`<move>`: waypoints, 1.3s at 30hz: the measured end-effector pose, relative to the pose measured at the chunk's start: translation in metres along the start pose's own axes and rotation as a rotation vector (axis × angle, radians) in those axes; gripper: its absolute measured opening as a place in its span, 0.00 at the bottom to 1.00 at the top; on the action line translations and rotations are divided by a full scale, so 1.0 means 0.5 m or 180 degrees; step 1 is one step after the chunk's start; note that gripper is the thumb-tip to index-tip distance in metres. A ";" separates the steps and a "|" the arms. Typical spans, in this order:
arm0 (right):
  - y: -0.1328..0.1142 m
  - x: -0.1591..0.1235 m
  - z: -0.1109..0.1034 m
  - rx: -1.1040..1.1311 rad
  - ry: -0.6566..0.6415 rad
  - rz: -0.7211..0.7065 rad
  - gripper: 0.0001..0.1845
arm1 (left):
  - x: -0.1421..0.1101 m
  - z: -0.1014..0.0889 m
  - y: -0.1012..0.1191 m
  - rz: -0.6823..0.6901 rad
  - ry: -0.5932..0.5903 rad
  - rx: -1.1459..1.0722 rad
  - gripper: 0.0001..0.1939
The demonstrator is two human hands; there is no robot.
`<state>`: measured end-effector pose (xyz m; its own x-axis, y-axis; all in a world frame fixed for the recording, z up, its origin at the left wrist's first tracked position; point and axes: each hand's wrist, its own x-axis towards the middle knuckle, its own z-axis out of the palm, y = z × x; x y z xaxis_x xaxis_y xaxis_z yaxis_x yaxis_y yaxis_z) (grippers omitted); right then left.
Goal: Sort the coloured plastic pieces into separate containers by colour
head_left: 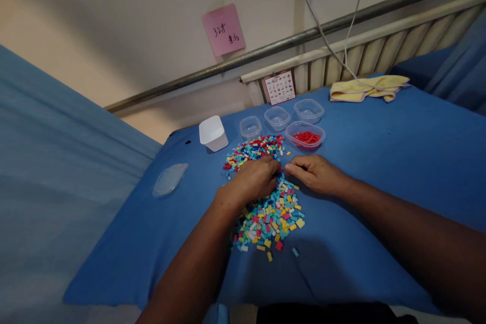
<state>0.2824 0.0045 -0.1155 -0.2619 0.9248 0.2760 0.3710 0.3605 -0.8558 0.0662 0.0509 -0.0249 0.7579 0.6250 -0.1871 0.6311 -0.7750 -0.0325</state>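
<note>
Small toy building bricks (271, 217) in many colours lie in two joined heaps on the blue-covered table. My left hand (258, 176) rests over the middle of the heaps, fingers curled down among the bricks; whatever they grip is hidden. Just right of the bricks, my right hand (317, 173) is closed with thumb pressed to the bent forefinger, and I cannot make out anything in it. The two hands nearly meet at the fingertips. Behind the right hand stands a clear plastic tub (291, 143) holding red bricks (307, 137).
Three more clear tubs, one left (250, 126), one middle (277, 118), one right (309, 110), line the back. Left of them stands a white container (213, 133); a clear lid (169, 180) lies nearer. A picture card (280, 87) leans behind; a yellow cloth (366, 88) lies back right.
</note>
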 end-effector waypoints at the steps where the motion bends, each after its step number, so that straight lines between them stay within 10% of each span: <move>1: 0.001 0.000 0.000 -0.0003 -0.0004 -0.0010 0.26 | 0.002 -0.002 0.000 -0.0008 -0.0044 -0.0027 0.11; 19: -0.009 0.002 -0.002 -0.0011 -0.0002 -0.0032 0.25 | -0.004 -0.003 0.002 -0.0240 -0.0020 -0.0302 0.07; 33: -0.008 0.001 -0.004 0.0172 -0.0024 0.0040 0.23 | 0.167 -0.060 -0.016 -0.0318 0.1603 -0.1922 0.15; 39: -0.004 -0.002 -0.003 0.0228 -0.0023 0.0082 0.24 | 0.065 -0.047 -0.108 -0.0579 0.1384 -0.1877 0.11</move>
<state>0.2830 0.0031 -0.1134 -0.2597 0.9326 0.2506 0.3131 0.3268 -0.8917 0.0608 0.1151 -0.0062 0.5531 0.8136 0.1792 0.6437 -0.5540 0.5280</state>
